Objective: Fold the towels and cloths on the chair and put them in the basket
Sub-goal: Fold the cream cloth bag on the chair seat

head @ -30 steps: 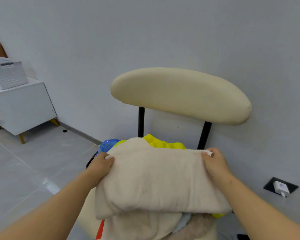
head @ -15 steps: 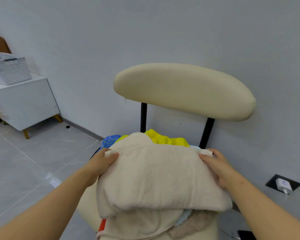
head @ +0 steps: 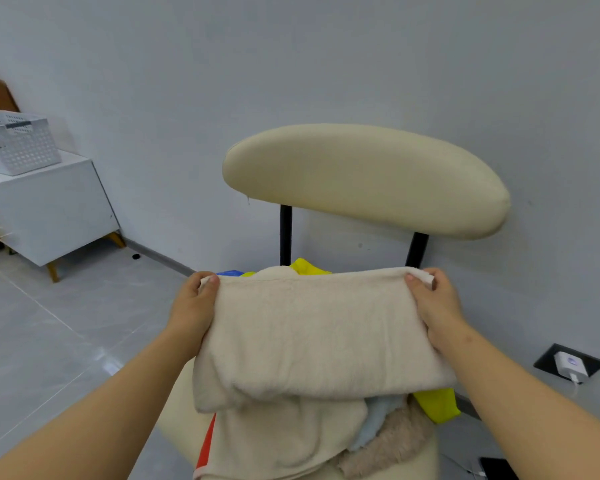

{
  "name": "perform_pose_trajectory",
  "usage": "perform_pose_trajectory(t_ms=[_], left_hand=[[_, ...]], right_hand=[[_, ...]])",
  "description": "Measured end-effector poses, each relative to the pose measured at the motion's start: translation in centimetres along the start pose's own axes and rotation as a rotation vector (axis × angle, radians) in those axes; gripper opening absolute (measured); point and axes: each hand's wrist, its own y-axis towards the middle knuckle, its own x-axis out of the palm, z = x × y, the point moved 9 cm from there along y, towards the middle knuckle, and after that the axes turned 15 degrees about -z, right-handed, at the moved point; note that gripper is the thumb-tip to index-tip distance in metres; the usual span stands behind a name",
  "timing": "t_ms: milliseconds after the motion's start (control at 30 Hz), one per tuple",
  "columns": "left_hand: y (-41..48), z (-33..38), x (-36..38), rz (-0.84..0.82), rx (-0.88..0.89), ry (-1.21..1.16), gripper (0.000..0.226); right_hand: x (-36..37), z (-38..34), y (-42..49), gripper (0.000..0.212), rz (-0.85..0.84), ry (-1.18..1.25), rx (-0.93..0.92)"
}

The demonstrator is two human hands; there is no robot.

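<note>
1. Cream towel: top of the heap on the chair, doubled over. Its rounded fold faces the seat's front edge and its free edge is lifted toward the backrest. The long axis runs side to side, from one hand to the other.
2. Left hand: pinches the towel's far left corner, thumb on top, fingers hidden beneath.
3. Right hand: pinches the far right corner the same way; a white tip of cloth shows past the thumb.
4. Step, as judged: a fold under way. The held edge lies level between the hands, so either could lead the next crosswise fold.
5. Heap beneath: a second cream towel with an orange stripe hangs over the seat's front edge. A pale blue cloth, a brown fuzzy cloth and a yellow cloth lie at the front right corner, and a blue cloth shows at the back left. All are unfolded.
6. Chair seat: cream padding, bare only at the front left corner.
7. Backrest: a cream padded bar on two black posts, close to the grey wall.
8. Wall socket: low on the right, with a white charger plugged in.
9. Tiled floor: pale grey and glossy.
10. White cabinet: far left, on wooden legs.
11. White basket: stands on the cabinet top, well apart from the chair, on the left hand's side. Its contents cannot be seen
</note>
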Motion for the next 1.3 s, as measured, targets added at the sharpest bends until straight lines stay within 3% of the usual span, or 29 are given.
perform_pose_trajectory(t_ms=[100,200,333,433,567,767,900,1033,1100,1200,1300], left_hand=[[0.4,-1.6,0.8,-0.036,-0.123,-0.006,0.017],[-0.7,-3.4,2.2,-0.207,-0.279,-0.115,0.025],[-2.7,-3.9,3.1,-0.385,-0.323,-0.211,0.020],[-2.8,-3.2,1.7,-0.300,-0.241,-0.146,0.036],[-2.6,-1.0,0.3,-0.241,-0.131,-0.054,0.031],[-3.2,-1.0,-0.7,-0.100,-0.228,-0.088,0.017],[-5.6,-2.8,1.5,-0.267,-0.358,-0.316,0.025],[-6.5,-4.0,1.1,-0.347,-0.336,-0.158,0.064],[-6.4,-3.5,0.9,-0.335,-0.288,-0.042,0.059],[-5.5,-1.3,-0.5,-0.187,-0.120,0.118,0.044],[-5.4,-0.6,-1.4,-0.028,-0.117,0.209,0.021]], right_hand=[[1.2,2.0,0.4,0.011,-0.038,-0.056,0.083],[1.6,3.4,0.2,0.015,-0.071,-0.078,0.170],[1.7,4.7,-0.5,0.017,-0.163,0.161,0.319],[0.8,3.7,-0.7,0.003,-0.136,0.175,0.255],[-0.8,1.2,-1.1,0.006,-0.077,0.111,0.093],[-0.6,1.4,-2.6,0.014,-0.134,0.091,0.141],[-0.1,3.9,-4.2,0.030,-0.181,0.121,0.268],[0.7,5.4,-5.7,0.040,-0.299,0.168,0.343],[0.1,4.9,-5.7,0.032,-0.254,0.095,0.292],[-1.2,1.8,-5.2,0.011,-0.135,-0.033,0.110],[-1.9,0.1,-4.7,0.013,-0.026,-0.081,0.029]])
